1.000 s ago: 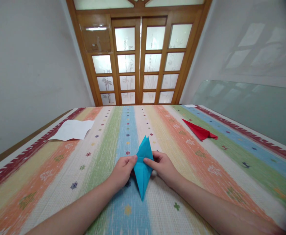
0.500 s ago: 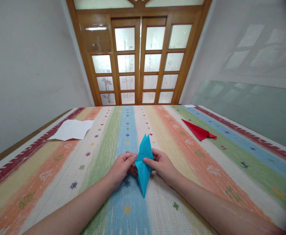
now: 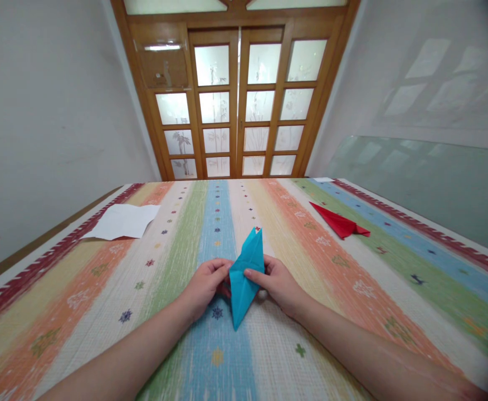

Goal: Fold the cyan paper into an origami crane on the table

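— Since half a second ago, our blue folded paper (image 3: 245, 274) has tipped: its far tip leans to the right now and its near tip sits closer to our wrists. Do we have room around it?

— From the head view, plenty. We see the striped tablecloth (image 3: 177, 262) running bare on both sides of our forearms and far ahead toward the wooden door (image 3: 238, 94). Its left edge with the dark red border lies well apart from us, the right edge too.

— And our hands?

— Our left hand (image 3: 204, 287) is curled narrow, fingertips pinching the paper's left edge at its middle. Our right hand (image 3: 277, 284) does the same from the other side, thumb laid on the blue face, fingers tucked behind. We hold the piece between both, raised off the cloth, its long axis tilted, over the blue stripe near the table's middle.

— Anything close by?

— We see a white sheet (image 3: 122, 221) lying flat far to the left, near the red border. A red folded paper (image 3: 339, 224) lies ahead on the right, well apart from our right hand. A small white scrap (image 3: 323, 180) sits at the far right edge. A glass panel (image 3: 428, 184) leans along the right wall. Nothing stands between our hands and these.
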Available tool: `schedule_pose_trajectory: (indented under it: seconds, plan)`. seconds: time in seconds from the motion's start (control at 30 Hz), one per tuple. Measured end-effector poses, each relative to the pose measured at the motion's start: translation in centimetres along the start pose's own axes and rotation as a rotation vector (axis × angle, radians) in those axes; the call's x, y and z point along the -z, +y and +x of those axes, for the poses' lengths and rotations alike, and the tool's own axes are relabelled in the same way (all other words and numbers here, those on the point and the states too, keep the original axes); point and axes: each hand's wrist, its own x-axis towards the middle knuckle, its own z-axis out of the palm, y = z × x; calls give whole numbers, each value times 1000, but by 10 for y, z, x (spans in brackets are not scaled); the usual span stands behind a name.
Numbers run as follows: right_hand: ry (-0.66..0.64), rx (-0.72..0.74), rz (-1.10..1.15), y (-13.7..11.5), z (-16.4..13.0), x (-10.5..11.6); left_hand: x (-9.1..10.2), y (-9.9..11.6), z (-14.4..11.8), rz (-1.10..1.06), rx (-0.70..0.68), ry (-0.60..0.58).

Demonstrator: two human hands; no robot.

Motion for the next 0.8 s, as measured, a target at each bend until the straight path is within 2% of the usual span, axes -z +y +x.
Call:
schedule_pose_trajectory:
  seconds: [0.4,0.63,0.8]
  plan:
    - [-43,16,-121,-2,-1,-4,-5,-1,-4,152,-78,15]
    - [-51,27,-133,-4,-3,-7,-5,-3,-1,92,-50,63]
    - [-110,9,-144,-1,-5,-8,-4,-4,-1,190,-98,118]
